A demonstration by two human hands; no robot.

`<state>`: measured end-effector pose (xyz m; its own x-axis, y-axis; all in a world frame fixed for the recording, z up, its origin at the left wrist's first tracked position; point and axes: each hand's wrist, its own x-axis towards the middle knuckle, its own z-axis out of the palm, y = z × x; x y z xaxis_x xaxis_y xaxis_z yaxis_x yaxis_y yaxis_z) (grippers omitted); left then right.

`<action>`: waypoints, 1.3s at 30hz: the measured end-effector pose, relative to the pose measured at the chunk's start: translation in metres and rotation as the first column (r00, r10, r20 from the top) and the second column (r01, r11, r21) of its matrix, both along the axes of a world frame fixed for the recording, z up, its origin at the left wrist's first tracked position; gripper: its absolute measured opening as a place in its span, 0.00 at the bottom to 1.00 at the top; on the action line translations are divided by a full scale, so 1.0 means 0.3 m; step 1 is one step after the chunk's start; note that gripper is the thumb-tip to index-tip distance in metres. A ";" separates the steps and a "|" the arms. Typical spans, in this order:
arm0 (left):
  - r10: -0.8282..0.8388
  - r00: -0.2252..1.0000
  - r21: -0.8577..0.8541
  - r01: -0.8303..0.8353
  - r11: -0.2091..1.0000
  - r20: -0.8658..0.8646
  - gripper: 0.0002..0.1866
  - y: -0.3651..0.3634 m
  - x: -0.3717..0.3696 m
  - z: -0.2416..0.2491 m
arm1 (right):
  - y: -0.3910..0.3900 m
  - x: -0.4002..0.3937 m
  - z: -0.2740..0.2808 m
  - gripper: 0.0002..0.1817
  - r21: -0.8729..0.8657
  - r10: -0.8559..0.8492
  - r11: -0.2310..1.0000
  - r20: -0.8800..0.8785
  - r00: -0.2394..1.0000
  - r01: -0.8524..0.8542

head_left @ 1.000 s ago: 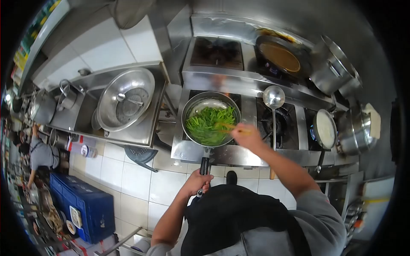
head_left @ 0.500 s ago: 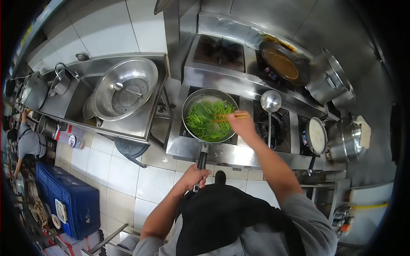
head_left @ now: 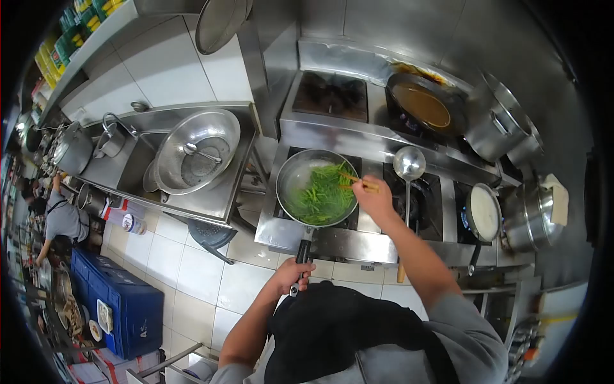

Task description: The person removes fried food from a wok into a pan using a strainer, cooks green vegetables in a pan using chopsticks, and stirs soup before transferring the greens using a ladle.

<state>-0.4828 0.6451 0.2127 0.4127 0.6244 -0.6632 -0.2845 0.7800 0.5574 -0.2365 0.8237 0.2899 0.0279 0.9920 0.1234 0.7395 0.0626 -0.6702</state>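
Note:
A frying pan (head_left: 286, 171) rests on the front burner, with its black handle pointing toward me. My left hand (head_left: 293, 276) is wrapped round that handle. Cut green vegetable stalks (head_left: 323, 195) lie in the pan, heaped toward its right side, and light steam blurs them. Between the fingers of my right hand (head_left: 374, 198) is a pair of wooden chopsticks (head_left: 350, 176), whose tips reach into the greens. Just right of this hand, a long-handled ladle (head_left: 409, 164) lies across the neighbouring burner.
A skillet of white liquid (head_left: 484, 212) sits over a flame at right, beside steel pots (head_left: 531, 221). Behind is a wok of brown sauce (head_left: 422, 105). Left stands a sink counter with a large metal basin (head_left: 169, 160). A co-worker (head_left: 64, 221) is at far left.
The greens have shifted to the pan's right side, baring its left part. My right hand has moved slightly with the chopsticks. The whole view has tilted, so most things appear lower.

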 end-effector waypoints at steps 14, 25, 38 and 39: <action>0.026 0.998 -0.004 -0.027 1.000 -0.065 0.11 -0.005 0.079 0.097 | -0.208 -0.005 0.061 0.15 -0.074 0.118 0.985 -0.383 0.916 -0.158; -0.074 0.976 0.087 0.093 0.992 -0.203 0.11 -0.081 -0.065 0.236 | -0.271 -0.082 0.082 0.13 0.260 0.253 0.939 -0.079 0.964 -0.224; -0.110 0.984 0.086 0.123 0.989 -0.136 0.10 -0.078 -0.082 0.066 | -0.218 -0.071 0.057 0.11 0.333 0.058 0.943 -0.116 0.992 -0.016; -0.106 0.987 0.060 0.114 0.992 -0.118 0.10 -0.068 -0.075 0.057 | -0.232 -0.064 0.056 0.11 0.312 0.010 0.950 -0.136 0.991 0.033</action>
<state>-0.5052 0.6247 0.2297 0.4054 0.6236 -0.6684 -0.1305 0.7632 0.6328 -0.2556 0.7540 0.3067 0.0769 0.9036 0.4214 0.6464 0.2765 -0.7111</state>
